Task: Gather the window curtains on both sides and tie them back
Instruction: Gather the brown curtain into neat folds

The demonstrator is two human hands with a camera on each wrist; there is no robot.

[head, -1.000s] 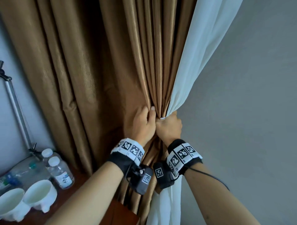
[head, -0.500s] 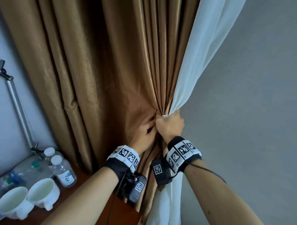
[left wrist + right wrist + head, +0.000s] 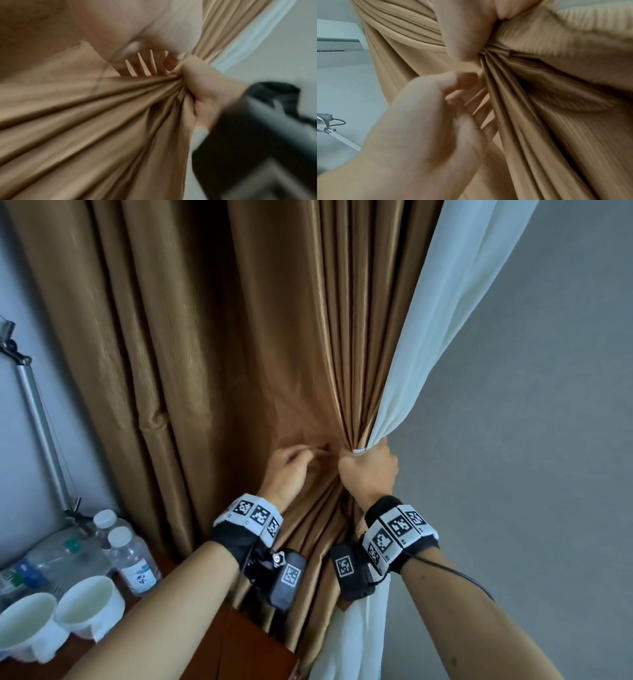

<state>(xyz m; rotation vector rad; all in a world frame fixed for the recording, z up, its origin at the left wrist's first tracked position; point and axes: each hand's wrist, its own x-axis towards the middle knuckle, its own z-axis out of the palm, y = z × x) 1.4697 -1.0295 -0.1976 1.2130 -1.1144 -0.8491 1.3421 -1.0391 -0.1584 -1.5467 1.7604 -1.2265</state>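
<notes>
A brown curtain [image 3: 239, 354] hangs in front of me, with a white sheer curtain [image 3: 445, 320] along its right edge. My right hand [image 3: 368, 470] grips both, bunched into one tight bundle at waist height; a small white strip shows at the top of the fist. The pleats [image 3: 102, 108] fan out from that fist [image 3: 197, 88]. My left hand [image 3: 291, 470] is just left of the bundle with its fingers [image 3: 453, 83] curled into a loose fold of the brown fabric. A small gap separates the two hands. The left wrist view is blurred.
A wooden table [image 3: 246, 645] stands low at the left with two small water bottles [image 3: 132, 559] and two white cups [image 3: 90, 604]. A metal pole [image 3: 41, 433] leans by the left wall. A bare grey wall [image 3: 531, 440] fills the right.
My left hand has come off the bundle beside the right fist and moved a little left, into looser brown fabric. The right hand keeps its grip on the bundle.
</notes>
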